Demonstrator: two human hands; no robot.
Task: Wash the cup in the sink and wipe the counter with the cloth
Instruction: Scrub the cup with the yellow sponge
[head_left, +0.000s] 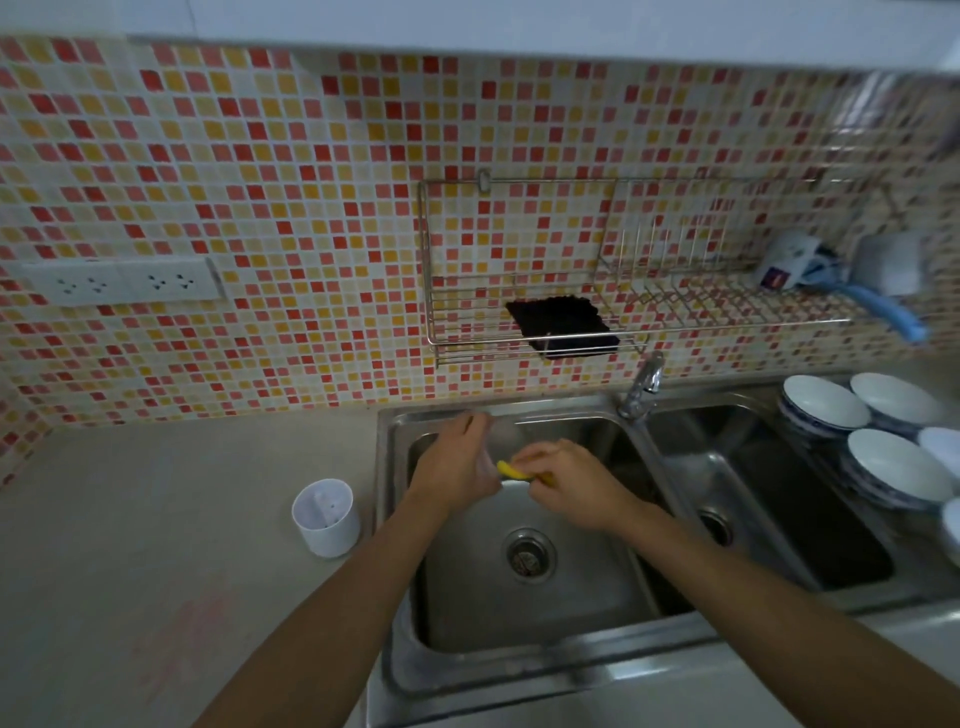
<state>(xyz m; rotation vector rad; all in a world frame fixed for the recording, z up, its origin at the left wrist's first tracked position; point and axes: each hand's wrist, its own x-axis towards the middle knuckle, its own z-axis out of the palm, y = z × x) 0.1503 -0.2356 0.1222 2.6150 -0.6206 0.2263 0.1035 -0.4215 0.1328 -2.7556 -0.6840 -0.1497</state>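
Both hands are over the left basin of the steel sink (571, 613). My left hand (457, 462) grips what looks like a clear cup (497, 436), which is faint and hard to make out. My right hand (571, 486) is closed on a yellow sponge (511, 471) and presses it against the cup's side. A dark cloth (561, 325) lies on the wire rack (431, 291) on the wall above the sink. The beige counter (156, 545) stretches to the left of the sink.
A white plastic holder (326, 517) stands on the counter just left of the sink. The tap (643, 387) sits between the two basins. Stacked white bowls (883, 441) fill the right edge. A mug and a blue brush (883, 306) rest on the rack's right end. Wall sockets (119, 280) are at the left.
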